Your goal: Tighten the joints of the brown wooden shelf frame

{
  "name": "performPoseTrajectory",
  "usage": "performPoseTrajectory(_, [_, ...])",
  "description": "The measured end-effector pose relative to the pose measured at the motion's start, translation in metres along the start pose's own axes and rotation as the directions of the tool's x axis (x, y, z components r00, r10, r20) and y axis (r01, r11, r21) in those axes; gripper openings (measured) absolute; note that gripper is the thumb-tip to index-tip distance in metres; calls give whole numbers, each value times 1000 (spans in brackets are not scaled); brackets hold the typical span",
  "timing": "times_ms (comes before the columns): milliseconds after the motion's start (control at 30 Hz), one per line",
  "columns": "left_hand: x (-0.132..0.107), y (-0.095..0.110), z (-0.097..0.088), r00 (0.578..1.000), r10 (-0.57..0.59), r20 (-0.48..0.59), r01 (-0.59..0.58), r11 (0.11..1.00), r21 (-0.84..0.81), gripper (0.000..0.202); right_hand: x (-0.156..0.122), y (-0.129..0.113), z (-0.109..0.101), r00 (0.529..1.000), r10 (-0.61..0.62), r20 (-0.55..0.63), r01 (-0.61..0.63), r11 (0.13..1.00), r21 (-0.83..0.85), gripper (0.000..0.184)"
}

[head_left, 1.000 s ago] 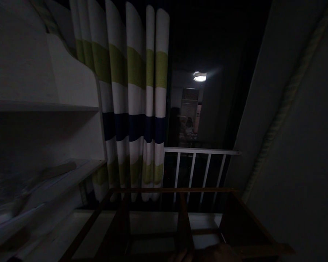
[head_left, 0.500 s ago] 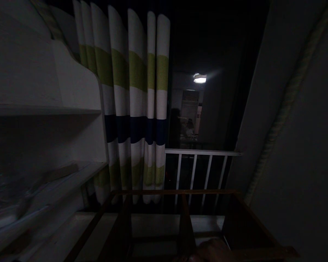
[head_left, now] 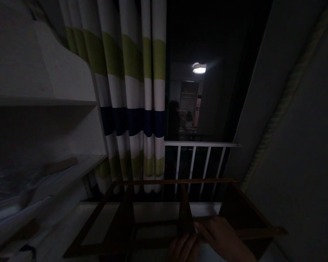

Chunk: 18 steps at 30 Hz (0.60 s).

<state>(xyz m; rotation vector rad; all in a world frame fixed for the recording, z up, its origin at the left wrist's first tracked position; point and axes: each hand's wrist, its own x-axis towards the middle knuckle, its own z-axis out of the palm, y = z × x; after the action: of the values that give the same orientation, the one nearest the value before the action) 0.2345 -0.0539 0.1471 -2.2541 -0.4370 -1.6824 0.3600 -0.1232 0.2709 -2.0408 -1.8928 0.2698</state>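
Note:
A dark brown wooden frame (head_left: 184, 181) with dividers stands low in front of me, below the window. My left hand (head_left: 183, 247) is at the bottom edge, its fingers curled over the frame's near rail by the middle divider (head_left: 185, 205). Just right of it, my right hand (head_left: 221, 234) is closed, thumb and fingers pinched together close to that divider. Whatever sits in this pinch is too small and dark to make out. Both hands are close together, and the left palm is out of view.
White shelves (head_left: 79, 156) with clutter rise on the left. Striped curtains (head_left: 133, 120) hang behind the frame, beside a dark window (head_left: 218, 109) with a white railing (head_left: 202, 144). A grey wall (head_left: 303, 163) is on the right.
The view has tilted down, so the frame and railing sit higher. Both hands have come further into view at the frame's near rail.

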Motion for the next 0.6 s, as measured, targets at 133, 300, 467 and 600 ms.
performPoseTrajectory(133, [6, 1, -3, 1000, 3, -3, -3, 999, -37, 28, -9, 5, -5, 1000, 7, -29, -7, 1000, 26, 49])
performPoseTrajectory(300, [7, 1, -9, 998, -12, 62, 14, 1000, -28, 30, -20, 5, -12, 998, 29, 51, -30, 999, 23, 51])
performPoseTrajectory(467, [5, 1, -9, 997, -18, 74, 21, 999, -42, 28, -24, 5, -11, 997, 37, 64, -36, 999, -22, 53])
performPoseTrajectory(600, [5, 1, -9, 997, -24, 74, 28, 998, -56, 28, -25, 4, -10, 996, 23, 85, -20, 999, -41, 54])
